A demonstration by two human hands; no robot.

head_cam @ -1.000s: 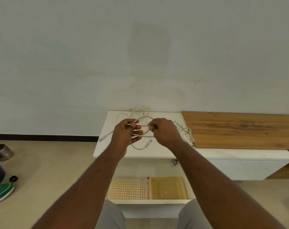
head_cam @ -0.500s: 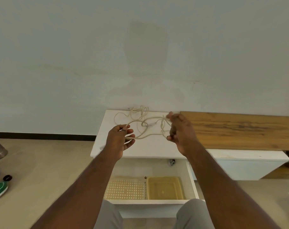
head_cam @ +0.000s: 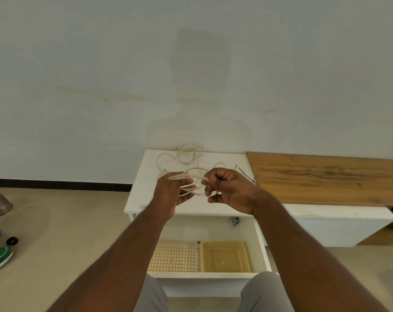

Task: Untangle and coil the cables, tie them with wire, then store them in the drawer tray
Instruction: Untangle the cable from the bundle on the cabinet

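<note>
Both hands up over the white cabinet top (head_cam: 141, 199), working one cream cable (head_cam: 192, 176) into loops. Left hand (head_cam: 170, 194): fingers curled through the loop stack, holding it. Right hand (head_cam: 227, 190): fingers curled, pinching the loops at their right side; can't tell which strand is the free end.

Cable held in air just above the top, not resting on it. Second cream cable (head_cam: 186, 154) lies tangled at the back edge of the top, near the wall, untouched. Thin dark tie wires (head_cam: 245, 174) lie on the top just right of the right hand.

Drawer (head_cam: 262, 246) below is pulled open. Inside: perforated tray (head_cam: 175, 255) on left, yellowish solid tray (head_cam: 224, 255) on right, touching side by side.

Handling (judgement): cable looks light, soft but springy; loops will likely spring open if let go. Jacket smooth, may slip. Best hold: pinch across all strands at one pt of the coil, w/ free end tucked under thumb; keep that pinch while the other hand fetches a tie wire. Wire thin, prob. bends easy, twist it round at the pinch pt.
</note>
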